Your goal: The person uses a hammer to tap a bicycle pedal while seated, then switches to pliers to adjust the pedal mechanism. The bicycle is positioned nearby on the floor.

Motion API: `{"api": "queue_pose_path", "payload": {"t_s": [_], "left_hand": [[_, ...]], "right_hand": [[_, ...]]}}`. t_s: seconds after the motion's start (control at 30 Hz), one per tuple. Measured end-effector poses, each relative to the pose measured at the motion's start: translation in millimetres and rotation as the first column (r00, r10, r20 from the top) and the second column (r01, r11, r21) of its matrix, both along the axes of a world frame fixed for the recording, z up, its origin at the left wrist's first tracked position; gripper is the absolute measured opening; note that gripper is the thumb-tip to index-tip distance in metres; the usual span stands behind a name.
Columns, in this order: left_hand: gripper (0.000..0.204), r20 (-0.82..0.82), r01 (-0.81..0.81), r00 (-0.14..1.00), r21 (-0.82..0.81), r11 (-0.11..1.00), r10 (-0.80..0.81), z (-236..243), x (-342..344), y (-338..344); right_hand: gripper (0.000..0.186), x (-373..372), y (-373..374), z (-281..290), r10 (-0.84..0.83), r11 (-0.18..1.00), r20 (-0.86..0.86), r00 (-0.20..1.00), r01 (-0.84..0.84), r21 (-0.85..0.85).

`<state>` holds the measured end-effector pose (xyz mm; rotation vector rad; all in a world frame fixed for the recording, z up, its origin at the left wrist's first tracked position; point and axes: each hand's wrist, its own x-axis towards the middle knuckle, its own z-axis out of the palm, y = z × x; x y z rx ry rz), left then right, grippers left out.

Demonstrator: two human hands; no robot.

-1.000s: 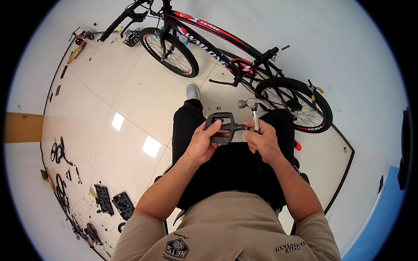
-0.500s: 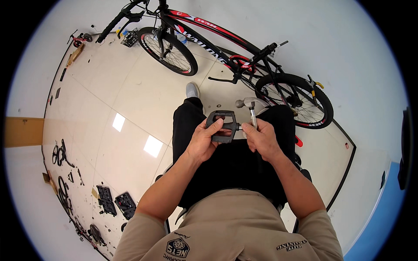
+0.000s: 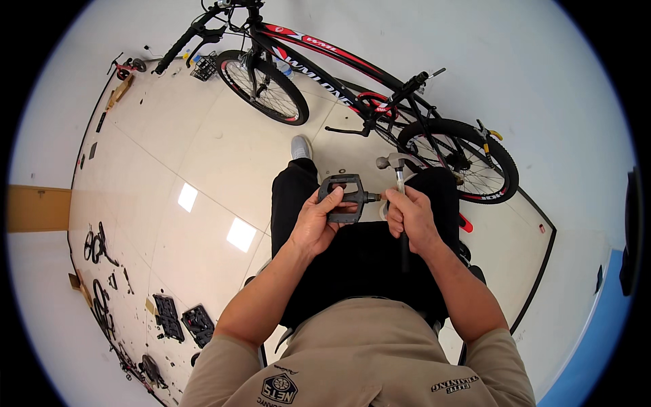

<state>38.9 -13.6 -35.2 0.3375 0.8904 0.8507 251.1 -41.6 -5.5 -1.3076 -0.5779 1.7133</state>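
Note:
My left hand (image 3: 314,225) is closed around the left side of a black bicycle pedal (image 3: 359,198), its thumb lying over the frame. The pedal's spindle (image 3: 372,197) sticks out to the right. At the spindle's end, the thumb and forefinger of my right hand (image 3: 415,218) come close to or touch it; I cannot tell which. That same hand is wrapped round a claw hammer (image 3: 399,162), its metal head up and its dark grip hanging below the fingers. Both hands are above my lap.
Ahead, a black and red bicycle (image 3: 325,74) stands along the wall, with a crank arm (image 3: 346,129) facing me. Small rings (image 3: 342,171) lie on the floor before me. An opened tool case (image 3: 168,317) and loose bicycle parts (image 3: 100,244) lie at the left.
My right hand has shifted slightly right with the hammer, and more of the pedal's spindle now shows between the hands. My left hand keeps its hold on the pedal.

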Motion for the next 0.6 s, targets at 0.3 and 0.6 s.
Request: {"api": "queue_pose_path", "payload": {"t_s": [0.3,0.6], "left_hand": [[0.027,0.054,0.027,0.998,0.082,0.996,-0.031,-6,3,-6],[0.029,0.011,0.036,0.999,0.008,0.999,-0.036,-2,3,-6]], "right_hand": [[0.031,-11,-10,-13,0.079,0.997,0.028,0.997,-0.079,0.012],[0.012,-8,-8,-16,0.067,0.991,0.075,0.995,-0.075,0.113]]}}
